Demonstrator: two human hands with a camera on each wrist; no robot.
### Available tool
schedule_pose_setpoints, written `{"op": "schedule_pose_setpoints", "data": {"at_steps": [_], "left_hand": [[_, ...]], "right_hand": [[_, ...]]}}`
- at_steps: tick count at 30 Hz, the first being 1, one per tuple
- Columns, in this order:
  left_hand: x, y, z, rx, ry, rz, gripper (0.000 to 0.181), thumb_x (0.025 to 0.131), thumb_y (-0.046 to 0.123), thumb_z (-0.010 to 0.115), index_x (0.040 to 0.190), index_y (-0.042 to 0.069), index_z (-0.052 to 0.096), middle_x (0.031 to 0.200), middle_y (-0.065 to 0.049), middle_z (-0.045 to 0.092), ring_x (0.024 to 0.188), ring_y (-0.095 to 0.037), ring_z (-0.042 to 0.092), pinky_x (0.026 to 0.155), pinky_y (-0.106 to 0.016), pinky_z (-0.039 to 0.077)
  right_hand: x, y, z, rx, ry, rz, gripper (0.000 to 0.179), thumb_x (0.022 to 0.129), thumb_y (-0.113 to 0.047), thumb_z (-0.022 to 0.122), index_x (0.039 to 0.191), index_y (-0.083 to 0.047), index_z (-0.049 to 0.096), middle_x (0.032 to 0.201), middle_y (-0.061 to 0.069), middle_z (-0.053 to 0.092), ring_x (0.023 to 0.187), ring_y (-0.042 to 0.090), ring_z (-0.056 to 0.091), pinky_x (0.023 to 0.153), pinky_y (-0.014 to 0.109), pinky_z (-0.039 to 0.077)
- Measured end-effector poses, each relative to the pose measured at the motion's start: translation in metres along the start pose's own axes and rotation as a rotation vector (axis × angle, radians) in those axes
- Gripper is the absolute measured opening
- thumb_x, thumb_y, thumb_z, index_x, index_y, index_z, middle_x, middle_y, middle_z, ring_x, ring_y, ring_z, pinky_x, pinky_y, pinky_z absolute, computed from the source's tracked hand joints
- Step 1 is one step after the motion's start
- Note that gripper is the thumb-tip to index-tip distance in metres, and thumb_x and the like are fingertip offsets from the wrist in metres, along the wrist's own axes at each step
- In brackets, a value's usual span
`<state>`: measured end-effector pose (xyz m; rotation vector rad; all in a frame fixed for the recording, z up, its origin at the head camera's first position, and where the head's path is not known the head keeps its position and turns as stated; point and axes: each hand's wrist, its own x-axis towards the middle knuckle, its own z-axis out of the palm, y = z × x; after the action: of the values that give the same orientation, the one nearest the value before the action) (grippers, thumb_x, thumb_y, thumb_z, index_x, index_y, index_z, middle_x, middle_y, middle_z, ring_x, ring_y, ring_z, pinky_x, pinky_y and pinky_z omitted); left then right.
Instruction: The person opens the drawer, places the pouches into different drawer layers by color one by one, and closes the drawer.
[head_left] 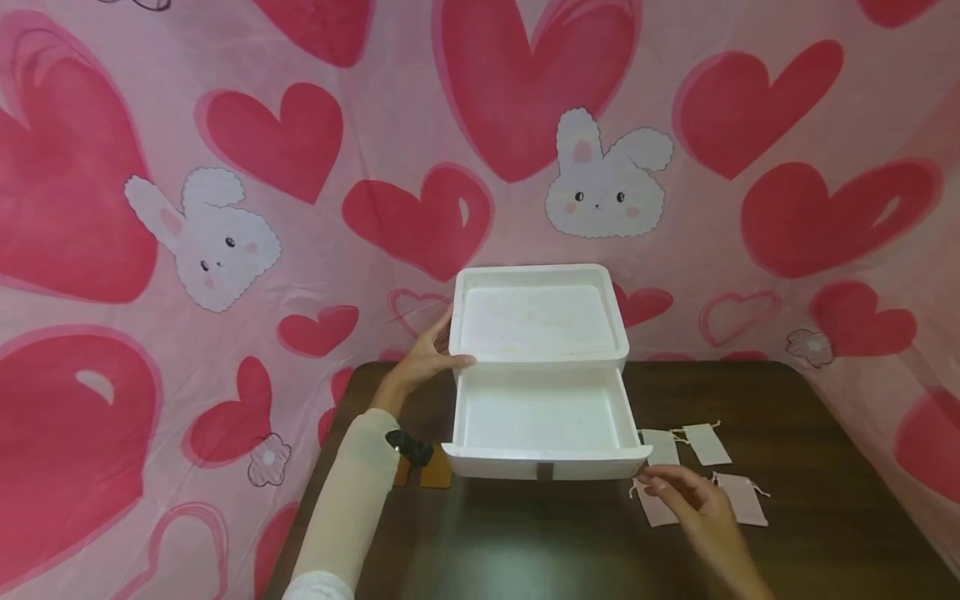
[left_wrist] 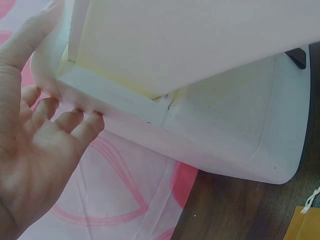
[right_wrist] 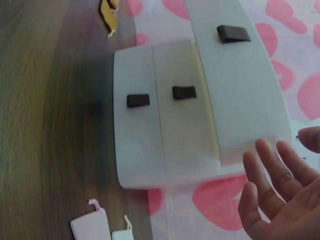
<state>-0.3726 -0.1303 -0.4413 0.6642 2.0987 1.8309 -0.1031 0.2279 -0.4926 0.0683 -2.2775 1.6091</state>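
A white drawer unit point(head_left: 538, 321) with a shallow recessed top stands at the far side of the table. Its top drawer point(head_left: 540, 417) is pulled out toward me, with nothing inside. My left hand point(head_left: 429, 358) grips the unit's left side, thumb at the front edge; in the left wrist view, bent fingertips press the side wall. Just off the drawer's front right corner, my right hand point(head_left: 697, 504) holds nothing, its fingers loosely bent. The right wrist view shows dark pull tabs point(right_wrist: 184, 92) on the drawer fronts, the lower two drawers pushed in.
On the dark wooden table point(head_left: 540, 550), white drawstring pouches point(head_left: 707, 444) and pink ones point(head_left: 741, 500) lie at the right, partly behind my right hand. Orange pouches point(head_left: 437, 473) lie at the left by my forearm. A heart-patterned pink cloth point(head_left: 420, 125) hangs behind.
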Motion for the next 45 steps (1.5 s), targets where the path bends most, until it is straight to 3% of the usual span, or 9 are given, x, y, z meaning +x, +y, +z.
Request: {"op": "schedule_pose_setpoints", "data": {"at_steps": [5, 9, 12, 15, 17, 20, 31, 45], "left_hand": [[0.0, 0.0, -0.001, -0.008, -0.008, 0.01, 0.107, 0.083, 0.005, 0.079, 0.164, 0.033, 0.015, 0.164, -0.008, 0.037, 0.14, -0.034, 0.046, 0.108, -0.049, 0.051], [-0.001, -0.001, -0.001, -0.01, -0.01, 0.017, 0.109, 0.083, 0.005, 0.081, 0.164, 0.031, 0.013, 0.166, -0.009, 0.034, 0.142, -0.034, 0.045, 0.109, -0.048, 0.05], [-0.002, -0.001, -0.001, -0.009, -0.011, 0.014, 0.108, 0.083, 0.003, 0.079, 0.165, 0.029, 0.013, 0.166, -0.009, 0.033, 0.144, -0.033, 0.043, 0.11, -0.048, 0.048], [-0.002, -0.001, -0.001, -0.007, -0.016, 0.009, 0.107, 0.084, 0.001, 0.078, 0.165, 0.029, 0.013, 0.166, -0.01, 0.034, 0.145, -0.034, 0.043, 0.112, -0.049, 0.047], [-0.001, -0.002, -0.002, -0.002, -0.015, 0.007, 0.106, 0.084, 0.001, 0.077, 0.164, 0.029, 0.013, 0.166, -0.011, 0.035, 0.145, -0.035, 0.043, 0.112, -0.049, 0.046], [-0.001, -0.001, -0.002, 0.006, -0.009, 0.0, 0.106, 0.085, 0.002, 0.077, 0.164, 0.03, 0.013, 0.165, -0.012, 0.036, 0.144, -0.036, 0.043, 0.112, -0.05, 0.046], [-0.002, -0.002, -0.001, 0.012, -0.011, -0.003, 0.106, 0.084, 0.003, 0.078, 0.164, 0.03, 0.014, 0.167, -0.007, 0.032, 0.148, -0.034, 0.041, 0.113, -0.051, 0.045], [0.001, -0.003, -0.001, -0.018, -0.008, 0.004, 0.106, 0.084, 0.002, 0.077, 0.165, 0.028, 0.013, 0.168, -0.007, 0.03, 0.144, -0.034, 0.044, 0.112, -0.048, 0.047]], "right_hand": [[0.002, 0.001, -0.006, -0.183, 0.074, 0.051, 0.014, 0.095, 0.0, 0.065, 0.106, 0.003, 0.072, 0.096, -0.03, 0.068, 0.084, -0.011, 0.065, 0.073, 0.007, 0.051], [0.007, 0.004, -0.014, -0.391, 0.11, 0.034, 0.015, 0.091, -0.008, 0.073, 0.105, -0.009, 0.077, 0.095, -0.015, 0.076, 0.084, -0.012, 0.062, 0.071, 0.009, 0.049], [0.011, 0.007, -0.02, -0.537, 0.126, -0.017, 0.02, 0.087, -0.013, 0.076, 0.107, -0.013, 0.077, 0.094, 0.004, 0.08, 0.087, 0.005, 0.071, 0.07, 0.017, 0.051], [0.014, 0.011, -0.024, -0.629, 0.121, -0.03, 0.028, 0.085, -0.019, 0.078, 0.113, -0.014, 0.075, 0.101, 0.014, 0.08, 0.094, 0.033, 0.075, 0.071, 0.04, 0.056], [0.015, 0.013, -0.026, -0.657, 0.106, -0.023, 0.033, 0.086, -0.023, 0.077, 0.118, -0.013, 0.073, 0.11, 0.018, 0.077, 0.101, 0.046, 0.071, 0.072, 0.054, 0.054], [0.018, 0.02, -0.029, -0.682, 0.087, -0.039, 0.041, 0.087, -0.025, 0.077, 0.124, -0.01, 0.069, 0.122, 0.022, 0.072, 0.104, 0.052, 0.068, 0.073, 0.065, 0.052], [0.028, 0.059, -0.033, -0.769, 0.015, -0.079, 0.062, 0.08, -0.028, 0.081, 0.136, -0.015, 0.058, 0.138, 0.016, 0.062, 0.089, 0.049, 0.07, 0.047, 0.049, 0.047], [0.036, 0.082, -0.04, -0.837, -0.055, -0.061, 0.063, 0.083, -0.037, 0.077, 0.137, -0.013, 0.056, 0.139, 0.018, 0.061, 0.093, 0.049, 0.069, 0.056, 0.054, 0.052]]}}
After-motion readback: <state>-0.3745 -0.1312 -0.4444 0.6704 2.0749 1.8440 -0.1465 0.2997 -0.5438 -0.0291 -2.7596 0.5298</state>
